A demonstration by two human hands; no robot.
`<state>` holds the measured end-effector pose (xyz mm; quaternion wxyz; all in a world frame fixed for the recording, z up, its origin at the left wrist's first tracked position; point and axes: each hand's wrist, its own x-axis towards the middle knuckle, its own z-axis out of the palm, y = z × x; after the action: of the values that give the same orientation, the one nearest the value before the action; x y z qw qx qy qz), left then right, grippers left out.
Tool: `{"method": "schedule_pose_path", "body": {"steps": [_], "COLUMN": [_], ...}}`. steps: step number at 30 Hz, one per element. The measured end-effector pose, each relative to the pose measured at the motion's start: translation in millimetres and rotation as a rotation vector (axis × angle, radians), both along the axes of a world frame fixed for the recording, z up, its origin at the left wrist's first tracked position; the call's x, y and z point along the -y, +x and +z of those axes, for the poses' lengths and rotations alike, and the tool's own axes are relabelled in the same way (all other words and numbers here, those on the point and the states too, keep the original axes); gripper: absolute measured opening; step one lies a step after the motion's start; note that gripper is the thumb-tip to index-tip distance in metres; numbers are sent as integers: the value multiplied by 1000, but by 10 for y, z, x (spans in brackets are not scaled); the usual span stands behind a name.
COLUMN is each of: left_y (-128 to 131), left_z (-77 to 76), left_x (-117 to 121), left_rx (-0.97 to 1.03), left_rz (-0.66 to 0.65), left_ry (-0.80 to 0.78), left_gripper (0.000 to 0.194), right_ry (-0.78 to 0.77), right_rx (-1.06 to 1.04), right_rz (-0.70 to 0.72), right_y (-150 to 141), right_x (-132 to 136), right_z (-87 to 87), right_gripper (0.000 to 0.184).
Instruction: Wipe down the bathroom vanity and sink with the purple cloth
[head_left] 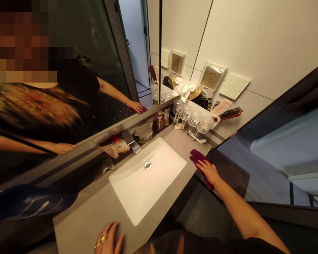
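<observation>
My right hand [208,171] presses a purple cloth [198,155] against the counter's right end, beside the sink. Part of the cloth hangs over the front edge. At the bottom of the view, my left hand [109,240] rests near the counter's front left, fingers apart and holding nothing; rings show on it. Between the two hands lies a white rectangular sink [137,208] with a round metal drain [148,165]. A chrome faucet [133,143] stands behind the basin. The grey countertop [95,211] surrounds it.
Along the back stand a white bottle with a red cap [120,144], a tissue pack [143,132] and pump bottles [159,121]. A wall rack [214,120] holds clear cups, combs and brushes. A large mirror [95,106] covers the left wall. A dark blue object [31,204] sits left.
</observation>
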<state>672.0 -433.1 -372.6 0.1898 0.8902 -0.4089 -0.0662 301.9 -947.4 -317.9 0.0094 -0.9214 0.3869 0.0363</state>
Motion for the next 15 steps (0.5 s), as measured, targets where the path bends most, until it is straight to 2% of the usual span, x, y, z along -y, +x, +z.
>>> {"method": "schedule_pose_path", "body": {"steps": [3,4,6,9,11,13,15], "left_y": [0,-9,-39,-94,-121,-137,-145], "left_z": [81,87,81,56,41,25,2], "left_x": [557,698,896,999,988,959,934], "left_rx": [123,151,193,232,236,231,230], "left_rz": [64,113,209,281,284,286,301], "left_ry": [55,74,117,166,183,191,194], "left_gripper": [60,60,60,57,55,53,51], "right_ry": [-41,-56,-52,63,124,134,133], "right_rx": [82,131,189,129,86,92,127], "right_rz": [-148,-129,10,262,337,368,410], "right_y": [-11,15,101,265,381,537,788], "right_x": [277,288,213,42,36,159,368], "right_z": [243,291,297,111,-56,-177,-221], "right_gripper": [64,64,69,73,68,65,68]}}
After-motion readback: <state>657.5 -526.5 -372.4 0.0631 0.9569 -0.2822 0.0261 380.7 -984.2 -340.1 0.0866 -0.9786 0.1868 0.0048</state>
